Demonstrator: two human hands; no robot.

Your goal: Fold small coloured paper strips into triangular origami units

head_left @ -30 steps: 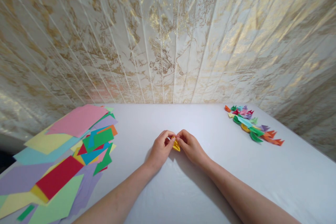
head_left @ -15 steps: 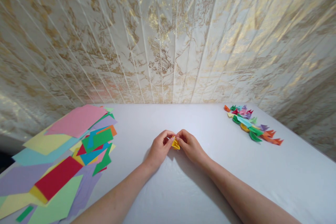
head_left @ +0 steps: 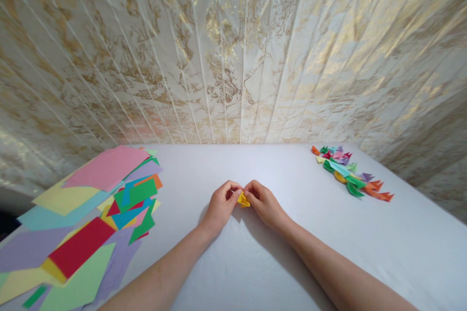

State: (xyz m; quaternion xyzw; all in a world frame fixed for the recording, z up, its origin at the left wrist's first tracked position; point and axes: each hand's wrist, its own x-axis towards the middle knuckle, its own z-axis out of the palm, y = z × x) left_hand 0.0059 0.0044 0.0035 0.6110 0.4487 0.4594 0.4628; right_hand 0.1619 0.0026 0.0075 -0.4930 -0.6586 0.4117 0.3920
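In the head view, we take the small yellow paper (head_left: 243, 200) as our landmark and place everything from it. It is folded, and it sits between our two hands, above or on the white table (head_left: 233, 262); we cannot tell whether it touches the surface. Our left hand (head_left: 221, 206) is on its left side, with thumb and forefinger drawn narrow and pinching its edge. Our right hand (head_left: 266, 204) is on its right side, its thumb and forefinger also brought close together on the paper. The other fingers curl in, and we cannot tell whether any of them press on it.

Left of the yellow paper lie loose coloured sheets, among them a large pink sheet (head_left: 109, 167) and, nearer to us, a red sheet (head_left: 82, 248). Right of it and farther from us, small folded shapes lie in a group, with a green shape (head_left: 354, 189) and an orange shape (head_left: 374, 187) among them. Beyond it hangs a patterned cloth (head_left: 226, 58).

With paper this small, we judge it best to pinch lightly and evenly, let one hand steady while the other shapes, and keep our fingertips off the thin points, since a hard squeeze could crush the folds or tear a corner.
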